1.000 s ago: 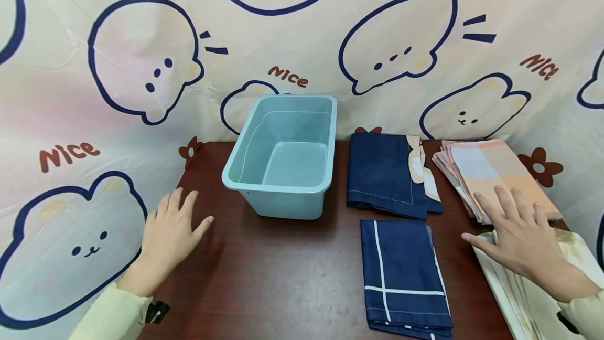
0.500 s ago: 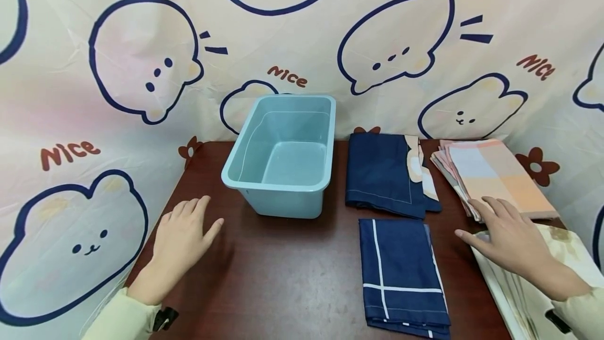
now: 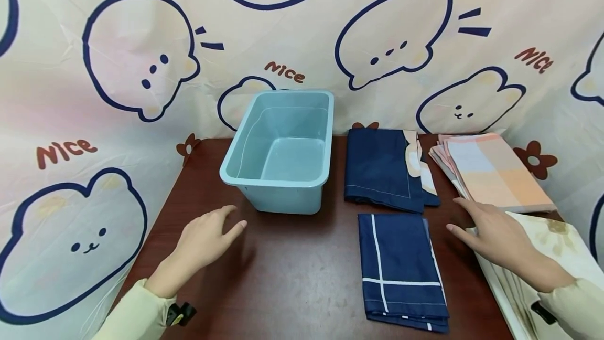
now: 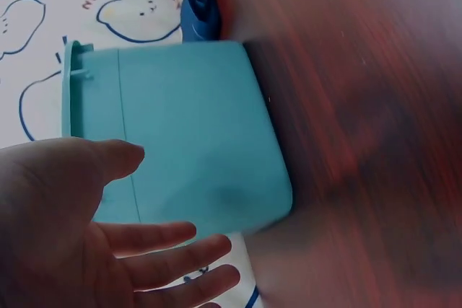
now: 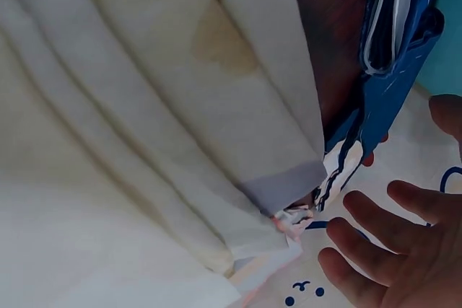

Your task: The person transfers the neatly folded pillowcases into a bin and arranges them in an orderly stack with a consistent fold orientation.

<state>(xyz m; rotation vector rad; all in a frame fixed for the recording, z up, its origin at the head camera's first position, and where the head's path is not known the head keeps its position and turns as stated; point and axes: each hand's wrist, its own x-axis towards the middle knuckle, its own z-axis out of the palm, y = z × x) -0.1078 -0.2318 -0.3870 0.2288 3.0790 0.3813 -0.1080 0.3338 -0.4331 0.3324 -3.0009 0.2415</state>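
My left hand (image 3: 204, 240) hovers over the table in front of a light-blue plastic tub (image 3: 271, 201), fingers relaxed and holding nothing. In the left wrist view, its thumb and fingers spread apart before the tub's side (image 4: 195, 120). Over at the right, my right hand (image 3: 502, 236) is above the near-left part of a folded cream cloth (image 3: 563, 256) with tan blotches, thumb and fingers apart. The right wrist view has the layered cream folds (image 5: 166, 128) beside loosely bent, empty fingers (image 5: 390, 214). Inside, the tub looks bare.
A navy cloth with white lines (image 3: 406, 256) lies folded right of centre. Behind it is another navy cloth (image 3: 377, 167) with a pale print. A pastel checked cloth (image 3: 500, 172) lies at the back right. Printed fabric (image 3: 273, 30) walls in the dark red-brown table (image 3: 292, 287).
My left hand has moved right, nearer the tub's front. My right hand has shifted slightly left and down, with its fingers less spread. The tub and cloths stay put.
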